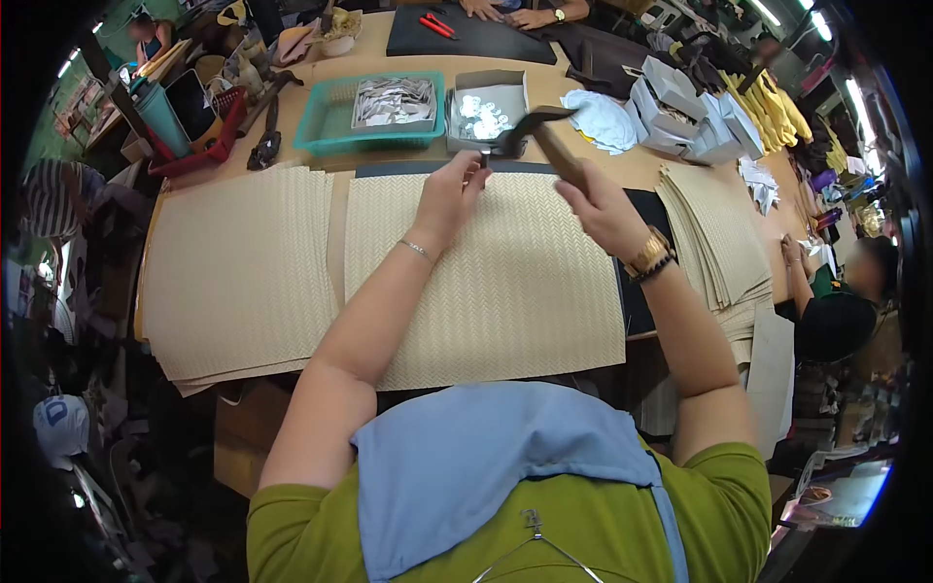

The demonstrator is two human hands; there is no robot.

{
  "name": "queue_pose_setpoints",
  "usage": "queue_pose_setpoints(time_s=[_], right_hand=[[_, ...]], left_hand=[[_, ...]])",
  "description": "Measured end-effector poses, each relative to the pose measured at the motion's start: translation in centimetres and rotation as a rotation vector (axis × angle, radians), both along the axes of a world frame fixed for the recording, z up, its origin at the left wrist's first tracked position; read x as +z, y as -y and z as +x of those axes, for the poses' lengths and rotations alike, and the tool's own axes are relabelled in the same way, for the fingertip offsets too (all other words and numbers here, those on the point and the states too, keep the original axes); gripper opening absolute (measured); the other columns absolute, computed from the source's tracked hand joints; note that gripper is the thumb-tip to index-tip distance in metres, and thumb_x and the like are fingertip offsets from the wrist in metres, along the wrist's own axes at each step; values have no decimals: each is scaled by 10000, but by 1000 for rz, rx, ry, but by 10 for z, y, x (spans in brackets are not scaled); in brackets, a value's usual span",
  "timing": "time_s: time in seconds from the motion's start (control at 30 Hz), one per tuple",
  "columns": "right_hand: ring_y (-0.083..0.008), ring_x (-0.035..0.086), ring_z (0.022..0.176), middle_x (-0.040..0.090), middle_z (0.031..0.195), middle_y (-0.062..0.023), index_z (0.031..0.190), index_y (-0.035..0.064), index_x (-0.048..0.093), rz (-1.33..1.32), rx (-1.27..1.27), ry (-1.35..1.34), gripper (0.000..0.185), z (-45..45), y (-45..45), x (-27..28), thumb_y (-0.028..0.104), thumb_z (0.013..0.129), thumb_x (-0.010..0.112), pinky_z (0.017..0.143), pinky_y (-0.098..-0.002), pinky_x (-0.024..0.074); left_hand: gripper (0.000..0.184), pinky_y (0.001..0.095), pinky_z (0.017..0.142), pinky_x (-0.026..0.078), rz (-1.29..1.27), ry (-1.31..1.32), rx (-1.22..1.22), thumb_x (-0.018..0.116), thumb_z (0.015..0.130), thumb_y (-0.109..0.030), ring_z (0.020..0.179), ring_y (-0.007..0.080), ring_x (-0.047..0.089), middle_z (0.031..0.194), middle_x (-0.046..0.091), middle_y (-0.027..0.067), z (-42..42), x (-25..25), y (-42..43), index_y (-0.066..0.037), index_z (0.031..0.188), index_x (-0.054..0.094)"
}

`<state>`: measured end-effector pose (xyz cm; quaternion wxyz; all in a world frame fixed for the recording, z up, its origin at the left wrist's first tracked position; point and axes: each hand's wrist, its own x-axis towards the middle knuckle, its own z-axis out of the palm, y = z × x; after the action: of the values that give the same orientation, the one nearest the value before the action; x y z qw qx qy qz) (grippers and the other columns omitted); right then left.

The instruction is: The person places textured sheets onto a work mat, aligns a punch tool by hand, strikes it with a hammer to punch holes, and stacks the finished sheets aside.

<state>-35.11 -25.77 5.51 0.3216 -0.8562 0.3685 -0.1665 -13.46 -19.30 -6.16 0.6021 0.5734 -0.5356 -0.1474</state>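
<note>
My right hand (607, 209) is closed around the wooden handle of a hammer (560, 160), whose dark head is raised near my left hand. My left hand (450, 202) pinches a small upright metal punch-like tool (485, 158) at the far edge of a woven cream sheet (486, 282). The hammer head lies right by the top of that tool; whether they touch I cannot tell. Under the sheet, a dark board (637, 262) shows at the back and right side.
Stacks of woven sheets lie left (238, 272) and right (714, 233). Behind stand a teal basket (326, 112) with pale pieces, an open box (457, 97) with shiny bits, and white boxes (671, 97). Red-handled pliers (437, 26) rest near a co-worker's hands (535, 17). Another person sits right.
</note>
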Motion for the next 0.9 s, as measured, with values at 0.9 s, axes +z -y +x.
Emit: queue_pose_setpoints(time_s=[0.9], right_hand=[[-371,614,967,627,1080,-226,1310,141,491,-398,-684,-695,521,-281,121,-85,391,861,580,879,-432,474]], left_hand=[[179,269,758,460,351,38,480,511,921,-26,843,114,560,946,641,40,70,64,-213,32,1069,593]])
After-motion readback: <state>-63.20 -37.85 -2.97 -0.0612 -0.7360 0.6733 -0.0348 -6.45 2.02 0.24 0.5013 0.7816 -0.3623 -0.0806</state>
